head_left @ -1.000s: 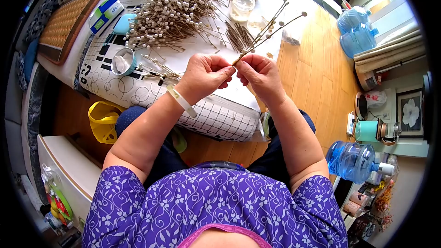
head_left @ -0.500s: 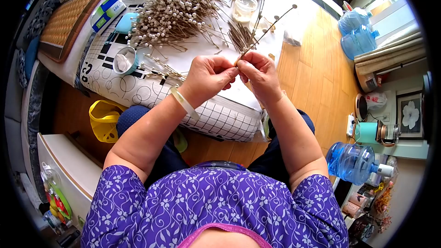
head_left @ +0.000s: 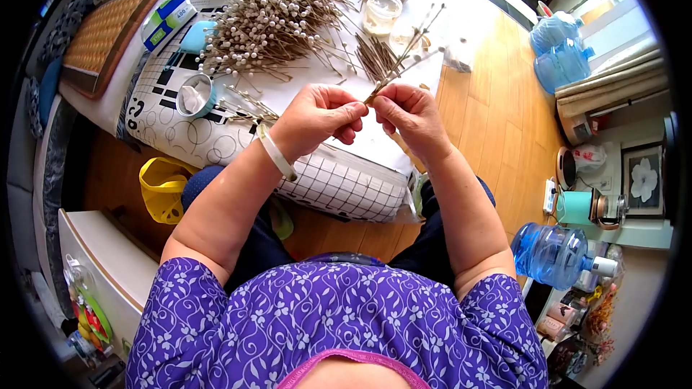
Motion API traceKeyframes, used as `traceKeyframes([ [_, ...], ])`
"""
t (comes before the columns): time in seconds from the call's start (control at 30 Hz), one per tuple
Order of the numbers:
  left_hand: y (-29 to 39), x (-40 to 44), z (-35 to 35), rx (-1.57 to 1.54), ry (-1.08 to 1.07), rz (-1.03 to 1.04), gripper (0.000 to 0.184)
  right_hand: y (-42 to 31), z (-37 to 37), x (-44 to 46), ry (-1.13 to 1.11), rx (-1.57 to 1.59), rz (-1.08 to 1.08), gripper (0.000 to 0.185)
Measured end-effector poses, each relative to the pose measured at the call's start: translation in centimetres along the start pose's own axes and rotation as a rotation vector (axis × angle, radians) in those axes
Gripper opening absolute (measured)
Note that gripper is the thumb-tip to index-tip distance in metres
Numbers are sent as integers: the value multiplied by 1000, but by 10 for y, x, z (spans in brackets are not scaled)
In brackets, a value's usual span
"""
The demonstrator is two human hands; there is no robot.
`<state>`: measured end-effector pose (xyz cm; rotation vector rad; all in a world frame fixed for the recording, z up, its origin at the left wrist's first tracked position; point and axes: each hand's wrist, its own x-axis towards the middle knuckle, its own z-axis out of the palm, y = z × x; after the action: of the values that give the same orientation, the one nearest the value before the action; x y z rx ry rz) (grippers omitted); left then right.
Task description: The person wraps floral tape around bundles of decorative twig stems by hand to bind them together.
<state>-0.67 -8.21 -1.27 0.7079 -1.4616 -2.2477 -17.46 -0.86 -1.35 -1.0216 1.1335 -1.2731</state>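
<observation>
A few thin brown stems point(head_left: 405, 56) with small bud-like tips slant up and right from between my hands. My right hand point(head_left: 414, 117) is closed, thumb and forefinger pinching them near the lower end. Close against it, my left hand point(head_left: 322, 117) is pinched where the stems meet; its fingers hide the very ends. Beyond the hands lies a bundle of bare brown sticks point(head_left: 376, 59). To its left spreads a large pile of stems with white bead-like tips point(head_left: 270, 18). A few loose stems point(head_left: 249, 106) rest by my left wrist.
A round tub with white contents point(head_left: 193, 97) stands at the left, near a blue box point(head_left: 197, 36) and a tissue pack point(head_left: 169, 21). A clear tub point(head_left: 382, 13) is at the back. The table's padded front edge point(head_left: 353, 191) lies below my hands; a yellow basket point(head_left: 160, 191) is on the floor.
The stems in my hands have turned, their tips now fanning closer together and further left. My left hand has shifted slightly left and its wrist has lowered.
</observation>
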Motion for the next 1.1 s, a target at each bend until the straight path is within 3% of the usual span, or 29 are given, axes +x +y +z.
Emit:
traceKeyframes([
  [0.27, -4, 1, 14, 201, 199, 172, 11, 15, 6, 2, 106, 57, -147, 11],
  [0.4, -8, 1, 15, 174, 181, 184, 12, 17, 5, 4, 136, 48, -128, 11],
  [0.67, -1, 3, 7, 111, -4, -25, 16, 17, 5, 5, 19, 61, -131, 9],
  [0.8, -3, 2, 2, 56, -3, 38, 15, 15, 4, 10, 41, 88, -134, 10],
  [0.87, -4, 0, 4, -4, 55, 34, 13, 0, 1, 6, 8, 34, 47, 11],
  [1.1, -7, 4, 7, -17, 80, 62, 12, 0, -3, 2, -4, -4, -65, 10],
])
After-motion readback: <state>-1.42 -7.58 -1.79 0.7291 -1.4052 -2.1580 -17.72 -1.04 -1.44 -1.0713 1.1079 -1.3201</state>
